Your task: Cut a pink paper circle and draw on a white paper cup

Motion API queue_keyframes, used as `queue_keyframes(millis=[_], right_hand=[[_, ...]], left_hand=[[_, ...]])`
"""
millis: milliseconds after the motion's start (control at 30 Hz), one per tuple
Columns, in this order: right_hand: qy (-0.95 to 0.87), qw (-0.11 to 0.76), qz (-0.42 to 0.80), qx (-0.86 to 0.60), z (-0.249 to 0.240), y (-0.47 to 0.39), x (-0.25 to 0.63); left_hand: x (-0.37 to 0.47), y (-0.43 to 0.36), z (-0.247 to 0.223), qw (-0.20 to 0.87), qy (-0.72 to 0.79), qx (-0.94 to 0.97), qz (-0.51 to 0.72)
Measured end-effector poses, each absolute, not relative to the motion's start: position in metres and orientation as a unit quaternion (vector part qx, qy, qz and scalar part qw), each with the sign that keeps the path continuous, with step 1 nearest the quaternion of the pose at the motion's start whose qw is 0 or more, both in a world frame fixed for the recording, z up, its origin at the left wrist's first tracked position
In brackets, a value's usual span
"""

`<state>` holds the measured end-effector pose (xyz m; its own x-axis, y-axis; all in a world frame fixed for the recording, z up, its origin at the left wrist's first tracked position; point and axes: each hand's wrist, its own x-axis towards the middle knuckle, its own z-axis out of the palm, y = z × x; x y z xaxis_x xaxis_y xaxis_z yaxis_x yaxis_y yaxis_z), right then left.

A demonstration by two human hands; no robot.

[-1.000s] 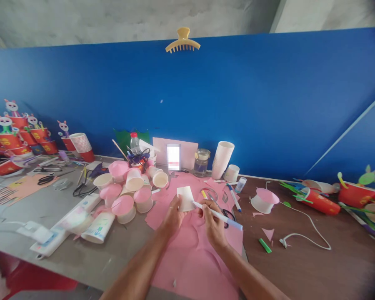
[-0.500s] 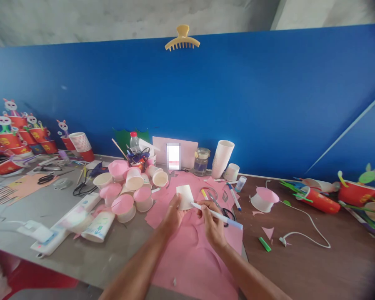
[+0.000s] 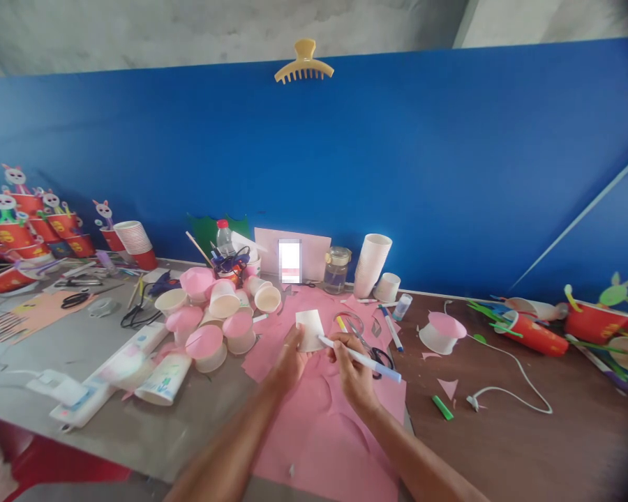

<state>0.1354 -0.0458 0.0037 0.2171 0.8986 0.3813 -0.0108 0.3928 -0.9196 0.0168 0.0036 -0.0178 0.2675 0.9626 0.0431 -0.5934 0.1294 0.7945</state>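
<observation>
My left hand (image 3: 289, 352) is closed on a small, four-sided piece of white paper (image 3: 310, 330), holding it by its left and lower edges. Between the fingers of my right hand (image 3: 349, 362) is a slim white marker (image 3: 366, 359) with a pale blue end. Its tip touches or nearly touches the paper's lower right corner; I cannot tell which. Beneath both hands lies a large pink paper sheet (image 3: 324, 446). Scissors (image 3: 381, 359) with black handles rest on the pink paper just beyond my right hand.
Left of my hands sit several paper cups (image 3: 224, 300), some with pink tops, and a power strip (image 3: 109, 373). Behind stand a glass jar (image 3: 337, 268) and a cup stack (image 3: 372, 261). To the right are a pink-topped cup (image 3: 442, 335) and a white cable (image 3: 528, 369).
The marker has shifted very slightly to the left, its tip still beside the white paper. My left hand and the paper have hardly moved; the whole view has shifted slightly.
</observation>
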Motion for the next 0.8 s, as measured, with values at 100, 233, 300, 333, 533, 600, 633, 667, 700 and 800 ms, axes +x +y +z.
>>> queue_keyframes(millis=[100,233,300,333,533,600,633,667,700,800], right_hand=[[-0.522,0.648,0.344,-0.435,0.001,-0.044,0.136],[-0.518,0.651,0.336,-0.442,0.001,-0.041,0.136],[-0.512,0.656,0.331,-0.444,0.003,-0.041,0.136],[-0.509,0.658,0.331,-0.445,0.004,-0.042,0.136],[-0.499,0.656,0.358,-0.438,0.009,-0.047,0.134],[-0.496,0.659,0.368,-0.429,0.009,-0.049,0.134],[-0.494,0.661,0.371,-0.425,0.010,-0.049,0.134],[-0.491,0.664,0.371,-0.425,0.010,-0.049,0.134],[-0.488,0.666,0.369,-0.426,0.010,-0.049,0.134],[-0.486,0.666,0.361,-0.434,0.011,-0.050,0.134]], left_hand=[[0.017,0.004,-0.018,0.708,0.253,0.365,0.549],[0.017,0.005,-0.020,0.705,0.262,0.360,0.552],[0.017,0.005,-0.020,0.704,0.263,0.358,0.554],[0.017,0.006,-0.021,0.703,0.262,0.358,0.556],[0.016,0.005,-0.020,0.714,0.246,0.355,0.551],[0.016,0.004,-0.019,0.718,0.242,0.357,0.546],[0.016,0.004,-0.019,0.719,0.242,0.358,0.545],[0.016,0.004,-0.019,0.719,0.244,0.357,0.544],[0.016,0.004,-0.019,0.717,0.246,0.356,0.546],[0.016,0.004,-0.019,0.714,0.249,0.352,0.552]])
